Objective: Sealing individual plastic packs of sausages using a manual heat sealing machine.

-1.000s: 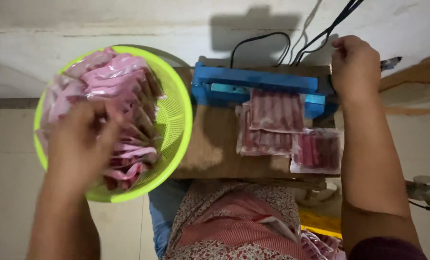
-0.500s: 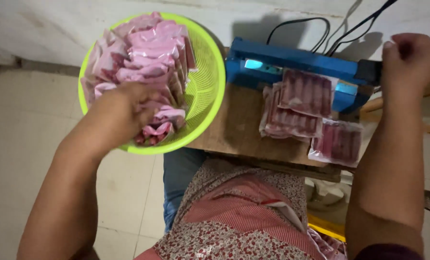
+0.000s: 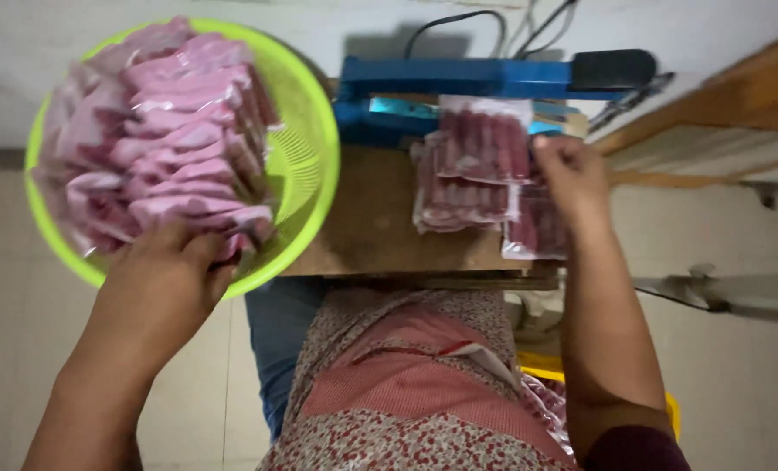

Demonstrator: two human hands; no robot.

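Observation:
A lime-green basket (image 3: pixel 306 187) at the left is full of pink sausage packets (image 3: pixel 171 139) standing on edge. My left hand (image 3: pixel 166 275) rests over its near rim, fingers closed on the nearest packet (image 3: pixel 245 222). A blue heat sealer (image 3: pixel 458 78) stands at the back of a small wooden table (image 3: pixel 371 218), its black-handled arm (image 3: pixel 615 68) raised. A dark-red sausage packet (image 3: pixel 485 144) lies with its top in the sealer. My right hand (image 3: pixel 567 174) pinches that packet's right edge. Two more packets (image 3: pixel 458 201) lie stacked under it, and another (image 3: pixel 533 231) sits below my right hand.
Black cables (image 3: pixel 441 22) run up the white wall behind the sealer. A wooden shelf (image 3: pixel 737 96) juts in at the right, a blurred white object (image 3: pixel 720 292) below it. My floral apron (image 3: pixel 406 384) fills the bottom; a yellow container (image 3: pixel 668 414) with more packets sits by my right side.
My right hand left the sealer's handle and came down to the packet in the sealer; the arm is now raised. My left hand drew back to the basket's near edge.

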